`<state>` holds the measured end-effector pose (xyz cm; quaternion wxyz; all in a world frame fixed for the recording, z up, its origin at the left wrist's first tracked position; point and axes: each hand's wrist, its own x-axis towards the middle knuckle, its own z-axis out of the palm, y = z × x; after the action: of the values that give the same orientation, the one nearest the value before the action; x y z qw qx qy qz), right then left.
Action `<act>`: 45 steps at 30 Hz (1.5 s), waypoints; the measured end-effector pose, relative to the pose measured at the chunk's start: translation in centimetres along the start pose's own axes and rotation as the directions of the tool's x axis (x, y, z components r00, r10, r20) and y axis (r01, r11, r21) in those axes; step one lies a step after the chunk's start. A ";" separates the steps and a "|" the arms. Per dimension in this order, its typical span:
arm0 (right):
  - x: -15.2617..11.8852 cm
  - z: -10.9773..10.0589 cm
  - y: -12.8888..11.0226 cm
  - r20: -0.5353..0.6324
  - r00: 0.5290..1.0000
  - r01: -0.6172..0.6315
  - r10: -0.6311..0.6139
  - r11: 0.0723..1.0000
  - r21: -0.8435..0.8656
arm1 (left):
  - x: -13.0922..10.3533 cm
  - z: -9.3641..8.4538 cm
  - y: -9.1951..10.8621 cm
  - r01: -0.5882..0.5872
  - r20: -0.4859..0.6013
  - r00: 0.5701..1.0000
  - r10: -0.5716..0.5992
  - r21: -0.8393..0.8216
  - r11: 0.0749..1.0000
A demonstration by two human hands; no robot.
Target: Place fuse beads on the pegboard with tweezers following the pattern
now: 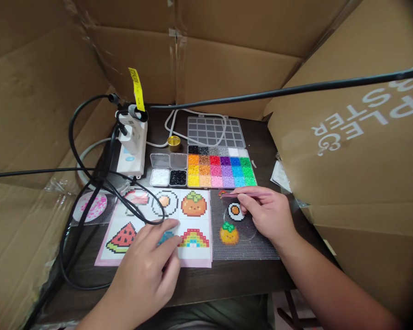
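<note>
My right hand (270, 213) pinches pink tweezers (253, 194) above the clear pegboard (261, 250). The tweezer tips reach a small red and orange bead piece (222, 194) at the board's top left. Below it on the board lie a fried-egg bead figure (236, 211) and an orange persimmon bead figure (229, 234). My left hand (154, 256) rests on the printed pattern sheet (151, 229), fingers spread and holding nothing. One finger is near the rainbow pattern (194, 239); the hand covers part of a blue pattern.
A sorted bead box (215, 169) with its clear lid (216, 132) stands behind the sheet. Beside it are small boxes of white beads (160, 177) and black beads (178, 177), and a gold cup (174, 143). Cables from a power strip (132, 146) loop over the left side. Cardboard walls surround the table.
</note>
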<state>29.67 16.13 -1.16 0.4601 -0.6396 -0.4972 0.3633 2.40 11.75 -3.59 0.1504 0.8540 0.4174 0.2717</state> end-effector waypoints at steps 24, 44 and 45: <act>0.2 0.0 0.0 -0.044 0.998 -0.042 0.045 0.998 0.056 | -0.3 -0.1 0.0 -0.004 0.008 1.000 0.004 -0.004 1.000; 0.2 0.1 0.1 -0.062 0.995 -0.078 0.080 0.996 0.035 | 0.0 -0.1 0.1 0.002 -0.004 1.000 -0.002 -0.009 1.000; 0.2 0.1 0.0 -0.064 0.995 -0.079 0.082 0.996 0.037 | 0.0 -0.1 0.1 0.003 -0.005 1.000 -0.003 -0.008 1.000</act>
<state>29.64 16.34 -1.20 0.4720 -0.6628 -0.4494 0.3687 2.41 11.72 -3.47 0.1531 0.8520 0.4181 0.2754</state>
